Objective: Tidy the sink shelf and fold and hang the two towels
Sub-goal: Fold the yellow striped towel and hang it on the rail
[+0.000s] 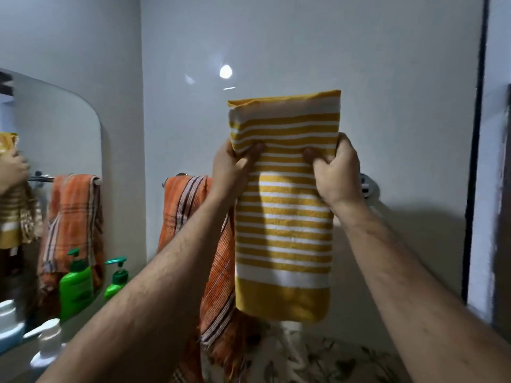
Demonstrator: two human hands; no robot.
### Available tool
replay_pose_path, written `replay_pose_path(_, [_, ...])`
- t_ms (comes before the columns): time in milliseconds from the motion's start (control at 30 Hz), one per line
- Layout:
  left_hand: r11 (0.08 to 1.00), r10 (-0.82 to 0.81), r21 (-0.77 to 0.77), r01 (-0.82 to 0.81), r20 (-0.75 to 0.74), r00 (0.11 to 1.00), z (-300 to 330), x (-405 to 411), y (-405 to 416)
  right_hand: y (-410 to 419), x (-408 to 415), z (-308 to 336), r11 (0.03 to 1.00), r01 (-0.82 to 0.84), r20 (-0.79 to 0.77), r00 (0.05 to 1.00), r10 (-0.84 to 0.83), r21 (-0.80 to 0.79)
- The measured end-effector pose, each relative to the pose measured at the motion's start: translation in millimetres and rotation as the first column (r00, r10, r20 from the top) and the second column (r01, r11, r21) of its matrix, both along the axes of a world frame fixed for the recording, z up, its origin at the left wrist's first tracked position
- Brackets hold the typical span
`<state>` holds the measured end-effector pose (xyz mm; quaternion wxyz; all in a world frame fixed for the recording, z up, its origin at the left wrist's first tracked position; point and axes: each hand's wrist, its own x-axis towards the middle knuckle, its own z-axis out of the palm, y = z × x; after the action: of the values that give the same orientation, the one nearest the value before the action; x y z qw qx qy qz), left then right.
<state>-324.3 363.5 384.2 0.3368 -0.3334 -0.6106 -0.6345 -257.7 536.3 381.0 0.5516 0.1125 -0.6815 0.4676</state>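
Both forearms are reaching up; left hand (235,164) and right hand (336,172) are pinching folded yellow towel (284,217) at 12 o'clock above rail bracket (366,186). Fold may be slipping open while draping.

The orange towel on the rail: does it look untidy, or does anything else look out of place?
Yes. The orange towel hangs bunched and twisted over the rail, one end trailing low, not folded flat. The yellow striped towel is neatly folded, but both hands, left hand and right hand, hold it up in front of the rail; not hung yet.
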Motion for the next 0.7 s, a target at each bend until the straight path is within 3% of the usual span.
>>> replay_pose_path(200, [0.984,0.158,-0.066,-0.165,-0.093,0.983,38,-47,44,31,-37,39,0.957,0.277,0.066,0.957,-0.283,0.081])
replay_pose_path(367, [0.861,0.474,-0.185,-0.474,-0.048,0.879,27,-80,60,45,-62,34,0.891,0.407,0.192,0.876,-0.443,0.202])
replay_pose_path(467, [0.803,0.579,-0.100,-0.588,-0.106,0.809,27,-73,57,43,-66,30,0.801,0.552,0.089,0.808,-0.583,0.234])
replay_pose_path(567, [0.783,0.596,-0.052,-0.620,-0.222,0.772,28,-63,56,37,-67,25,0.624,0.739,-0.098,0.661,-0.744,0.254])
replay_pose_path(633, [0.726,0.611,-0.132,-0.675,-0.326,0.721,29,-65,54,34,-63,26,0.574,0.763,-0.167,0.633,-0.756,0.297])
replay_pose_path(700, [0.657,0.611,-0.261,-0.707,-0.366,0.702,30,-69,52,33,-59,26,0.589,0.708,-0.165,0.683,-0.712,0.389])
